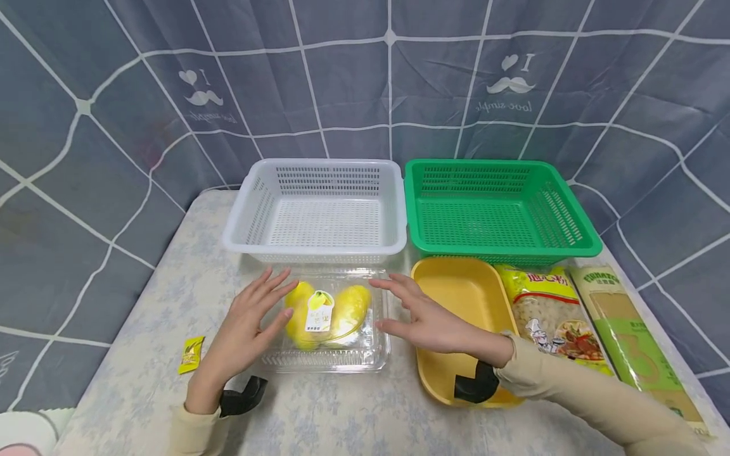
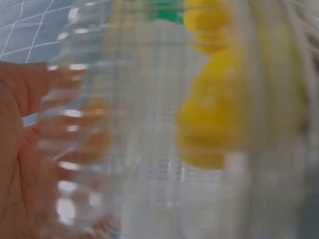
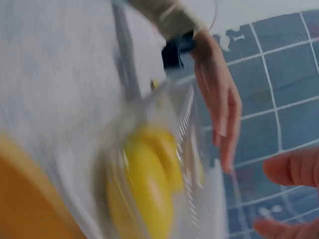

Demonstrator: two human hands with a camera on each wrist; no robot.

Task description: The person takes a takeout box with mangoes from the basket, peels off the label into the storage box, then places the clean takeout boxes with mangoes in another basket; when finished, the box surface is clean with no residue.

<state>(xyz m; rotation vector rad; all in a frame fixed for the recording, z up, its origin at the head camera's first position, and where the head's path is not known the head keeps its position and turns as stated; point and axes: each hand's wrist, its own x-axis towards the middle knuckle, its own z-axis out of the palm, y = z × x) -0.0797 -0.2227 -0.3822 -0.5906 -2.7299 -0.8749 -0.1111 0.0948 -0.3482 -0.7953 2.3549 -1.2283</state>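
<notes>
A clear plastic box (image 1: 365,354) with a lid lies in the middle of the table, in front of the white basket. Inside it is yellow fruit (image 1: 352,310), and a white label (image 1: 319,316) with a fruit picture is on top. My left hand (image 1: 245,326) is spread at the box's left side, fingers fairly straight. At the right side my right hand (image 1: 424,316) reaches in with its fingers extended and thumb apart. Whether the fingertips touch the plastic cannot be told. In the right wrist view, the fruit (image 3: 149,181) shows blurred through the box wall.
Behind the box stand a white basket (image 1: 313,249) and a green basket (image 1: 504,249), side by side. A yellow tray (image 1: 456,285) sits under my right forearm. Pasta bags (image 1: 556,310) and a long green noodle pack (image 1: 639,342) lie far right. A small yellow packet (image 1: 191,354) is at left.
</notes>
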